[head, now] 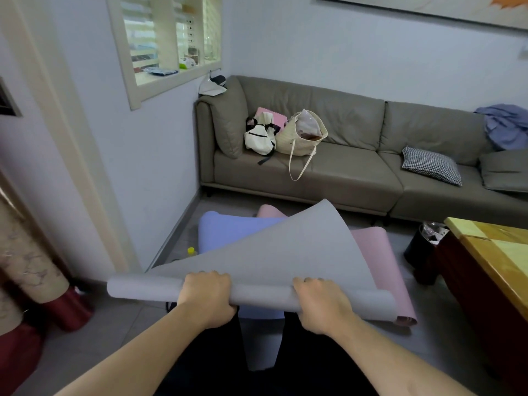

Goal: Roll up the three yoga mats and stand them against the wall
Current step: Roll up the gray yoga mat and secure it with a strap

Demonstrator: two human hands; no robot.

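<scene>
The mat (257, 252) held in the hands is plain grey. Under it lies a lilac-blue mat (228, 227), and beside this one a pale pink mat (374, 247). The sofa (343, 172) is grey-brown. On it there is a cushion (431, 164) with a black and white check, a cream bag (300, 138) and a blue cloth (503, 124). The table top (497, 247) is yellow, the bin (423, 247) black.

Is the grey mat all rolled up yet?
No, only partly rolled. The left hand and right hand grip a short roll at the near end of the grey mat; the rest is loose sheet.
</scene>
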